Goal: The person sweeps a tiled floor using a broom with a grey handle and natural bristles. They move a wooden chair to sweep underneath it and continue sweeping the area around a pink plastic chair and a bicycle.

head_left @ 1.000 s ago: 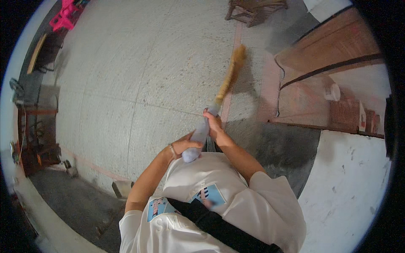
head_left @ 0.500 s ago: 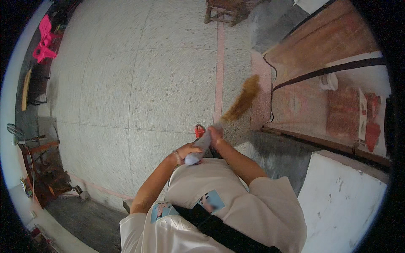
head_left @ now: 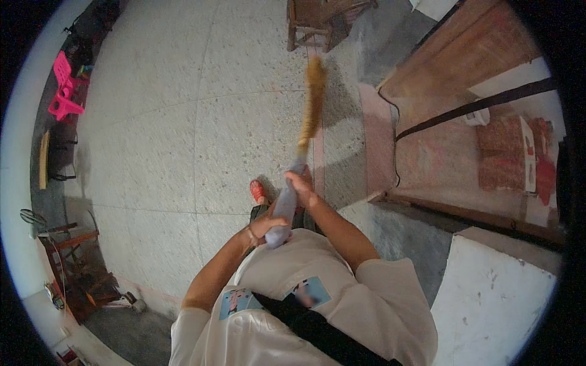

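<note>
Head view: left hand (head_left: 264, 226) wrapped round butt of grey-handled broom (head_left: 303, 144), right hand (head_left: 302, 186) gripping farther up; fingers partly hidden. Yellow bristles (head_left: 314, 104) blurred, left of floor's (head_left: 146, 152) pink right edge; contact unclear. Wooden chair (head_left: 308, 30) cut off.

Broom (head_left: 301, 150): long narrow yellow-brown head (head_left: 314, 94), slightly blurred, on a thick pale grey-lilac handle (head_left: 284, 204), rounded at the near end. Head points far, tipped slightly right. Handle sits in both hands: left hand (head_left: 262, 226) close to the near end, right hand (head_left: 301, 185) farther up, by the neck. Can't tell if bristles touch floor (head_left: 146, 152).
</note>
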The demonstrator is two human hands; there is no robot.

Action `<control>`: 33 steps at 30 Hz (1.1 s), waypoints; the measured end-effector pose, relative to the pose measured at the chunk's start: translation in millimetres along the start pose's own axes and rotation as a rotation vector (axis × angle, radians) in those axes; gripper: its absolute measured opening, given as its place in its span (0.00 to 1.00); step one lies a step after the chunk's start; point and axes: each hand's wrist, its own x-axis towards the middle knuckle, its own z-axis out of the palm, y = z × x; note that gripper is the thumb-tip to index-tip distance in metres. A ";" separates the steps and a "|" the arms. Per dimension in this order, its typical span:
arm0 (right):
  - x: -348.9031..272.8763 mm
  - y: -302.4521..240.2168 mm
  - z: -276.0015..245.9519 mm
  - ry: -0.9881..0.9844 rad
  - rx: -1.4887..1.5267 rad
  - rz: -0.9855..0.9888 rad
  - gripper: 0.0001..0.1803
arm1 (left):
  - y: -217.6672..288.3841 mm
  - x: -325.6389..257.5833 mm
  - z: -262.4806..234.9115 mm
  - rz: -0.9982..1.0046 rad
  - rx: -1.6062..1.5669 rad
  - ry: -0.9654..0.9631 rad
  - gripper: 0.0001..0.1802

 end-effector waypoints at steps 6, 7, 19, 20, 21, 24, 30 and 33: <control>59.8 -18.0 -26.3 0.189 0.055 0.115 0.31 | 32.1 104.5 -30.7 -0.203 -0.152 -0.093 0.21; 57.8 -31.6 -17.5 0.190 0.058 0.160 0.31 | 38.4 113.1 -39.0 -0.199 -0.173 -0.066 0.20; 67.3 -19.5 237.6 -0.166 -0.050 0.203 0.42 | 138.7 -20.8 -184.2 -0.043 -0.213 0.158 0.25; 70.4 -23.4 252.8 -0.222 -0.035 0.173 0.41 | 147.1 -26.9 -187.8 -0.003 -0.218 0.199 0.26; 74.6 -26.1 267.2 -0.279 -0.024 0.143 0.40 | 153.8 -28.7 -191.7 0.017 -0.198 0.219 0.27; 92.8 -41.5 290.8 -0.378 -0.208 0.126 0.35 | 177.5 -28.9 -193.9 0.081 -0.142 0.240 0.31; 115.2 -85.5 292.3 -0.340 -0.205 0.015 0.33 | 204.0 1.0 -198.9 0.096 -0.206 0.157 0.29; 158.1 -95.6 275.2 -0.211 -0.257 0.027 0.30 | 229.9 29.6 -197.8 0.114 -0.196 0.088 0.24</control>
